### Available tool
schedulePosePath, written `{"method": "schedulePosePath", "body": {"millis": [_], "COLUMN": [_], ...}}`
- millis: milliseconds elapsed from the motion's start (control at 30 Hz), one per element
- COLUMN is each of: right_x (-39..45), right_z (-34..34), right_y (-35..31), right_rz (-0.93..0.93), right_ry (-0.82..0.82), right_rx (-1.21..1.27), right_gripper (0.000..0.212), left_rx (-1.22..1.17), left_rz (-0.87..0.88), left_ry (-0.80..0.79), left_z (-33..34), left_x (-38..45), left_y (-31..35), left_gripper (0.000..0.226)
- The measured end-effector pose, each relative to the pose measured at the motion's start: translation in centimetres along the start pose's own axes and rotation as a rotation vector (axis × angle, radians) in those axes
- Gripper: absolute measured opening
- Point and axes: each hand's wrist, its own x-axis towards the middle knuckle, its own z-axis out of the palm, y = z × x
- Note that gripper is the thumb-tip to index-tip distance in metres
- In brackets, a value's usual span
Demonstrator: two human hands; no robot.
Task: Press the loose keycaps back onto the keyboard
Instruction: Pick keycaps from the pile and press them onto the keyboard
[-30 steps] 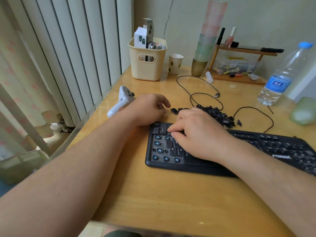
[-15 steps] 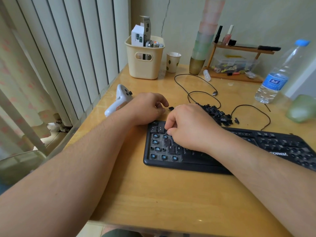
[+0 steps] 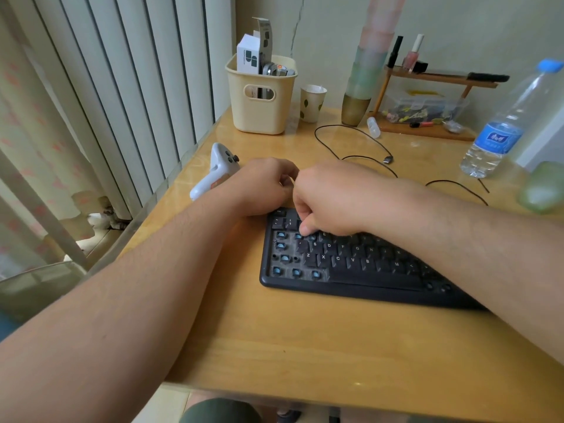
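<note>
A black keyboard [image 3: 351,270] lies on the wooden desk. Its left end shows several bare blue switch stems [image 3: 280,236] with no caps. My right hand [image 3: 332,199] hovers over the upper-left rows with its fingers curled. Thumb and forefinger pinch a small dark keycap [image 3: 300,223] down against the number row, and the cap is mostly hidden. My left hand [image 3: 262,187] rests at the keyboard's back-left corner with its fingers curled under, and what it holds, if anything, is hidden. The pile of loose keycaps is out of sight behind my right hand.
A white controller [image 3: 213,172] lies left of my left hand. A cream bin [image 3: 259,114], a paper cup [image 3: 312,102], stacked cups [image 3: 363,87] and a wooden shelf [image 3: 427,129] line the back. A black cable [image 3: 357,145] loops behind the hands. A water bottle [image 3: 503,126] stands right.
My right hand slid up and left from the letter rows to the number row, closing against my left hand. It now covers the loose keycap pile. My left hand stayed put.
</note>
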Motion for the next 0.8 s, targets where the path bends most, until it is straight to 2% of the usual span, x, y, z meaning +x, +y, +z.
{"method": "schedulePosePath", "body": {"millis": [133,333,433,567,633,733,800], "right_x": [-0.2,-0.7,-1.3,-2.4,-2.7,-2.7,-2.3], "right_z": [-0.1,1.2,2.3,2.8,3.0,3.2,3.3], "right_y": [-0.6,-0.3,0.8,3.2,4.1,4.8,5.2], "right_rz": [-0.096,-0.16,-0.158,-0.072,-0.023,0.062,0.109], "right_ry": [0.034,0.112,0.218,0.437,0.49,0.584,0.659], "right_rx": [-0.24,-0.309,-0.213,0.065,0.177,0.341,0.408], "right_gripper": [0.017,0.022,0.015,0.013,0.011,0.008,0.006], "left_rx": [-0.008,-0.029,-0.03,-0.026,-0.056,-0.264,-0.428], "left_rz": [-0.01,-0.008,-0.014,-0.011,-0.017,-0.03,-0.02], "left_ry": [-0.024,-0.016,-0.004,-0.009,-0.014,-0.013,-0.094], "left_z": [-0.3,-0.3,-0.1,-0.3,-0.3,-1.1,-2.2], "left_x": [-0.2,-0.3,-0.2,0.0,0.1,0.1,-0.3], "left_y": [0.1,0.5,0.3,0.0,-0.1,0.3,0.9], "left_gripper": [0.031,0.02,0.024,0.021,0.02,0.012,0.025]}}
